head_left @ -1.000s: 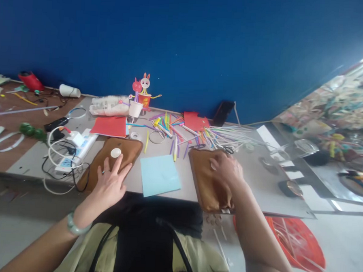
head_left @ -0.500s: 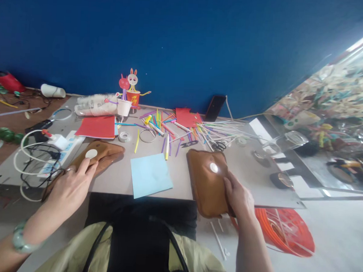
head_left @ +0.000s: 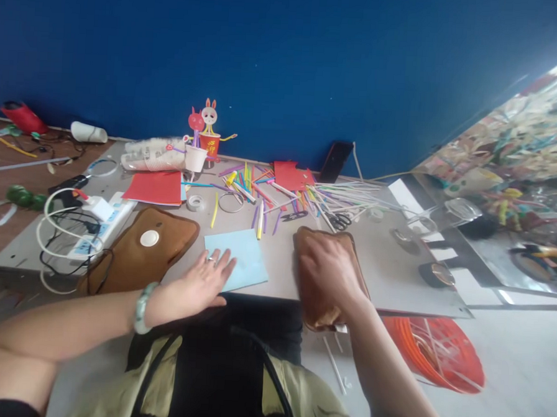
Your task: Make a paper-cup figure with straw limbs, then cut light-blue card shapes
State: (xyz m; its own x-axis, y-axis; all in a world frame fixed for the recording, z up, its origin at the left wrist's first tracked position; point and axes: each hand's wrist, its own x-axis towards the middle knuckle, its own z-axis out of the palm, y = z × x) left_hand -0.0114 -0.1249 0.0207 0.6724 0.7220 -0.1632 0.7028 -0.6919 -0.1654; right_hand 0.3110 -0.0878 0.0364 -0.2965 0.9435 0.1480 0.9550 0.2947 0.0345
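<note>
My left hand (head_left: 202, 280) lies over the lower left of a light blue sheet of paper (head_left: 245, 256), fingers spread and holding nothing. Left of it rests a soft brown bag (head_left: 133, 260) with a white round disc, looking like a hot-water bag. On a second brown bag (head_left: 308, 306) my right hand (head_left: 331, 267) lies with its fingers stretched flat over the top; the bag's disc is hidden under it. This bag reaches past the front edge of the table (head_left: 395, 289).
Coloured sticks (head_left: 279, 196), scissors (head_left: 339, 220), tape (head_left: 195, 203) and red paper (head_left: 153, 187) lie farther back. Two cup puppets (head_left: 196, 157) stand by the wall. A power strip (head_left: 120, 209) with tangled cables is at left; an orange bucket (head_left: 457, 355) is below right.
My left hand has left the left brown bag and moved right onto the blue paper. My right hand has shifted from the right bag's edge onto its top, covering the disc.
</note>
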